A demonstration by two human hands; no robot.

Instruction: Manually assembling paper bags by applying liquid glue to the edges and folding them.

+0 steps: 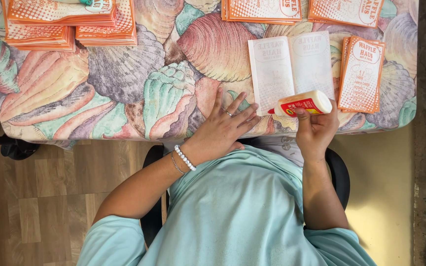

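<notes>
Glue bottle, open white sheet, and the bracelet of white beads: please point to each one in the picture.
glue bottle (302, 104), head view, on its white body above the thumb.
open white sheet (291, 66), head view, near its centre fold.
bead bracelet (184, 157), head view, on the beads at the wrist.

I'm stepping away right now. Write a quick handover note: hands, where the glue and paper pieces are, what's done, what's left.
Left hand: flat on the shell-print tablecloth, fingertips at the edge of the open white sheet.
Right hand: holds the glue bottle sideways, red tip toward the sheet's lower edge.
Orange printed pieces: one stack right of the sheet, more stacks far left and along the top edge.
Done: sheet laid blank side up. No glue visible on it.
Left: gluing, apparently.
</notes>
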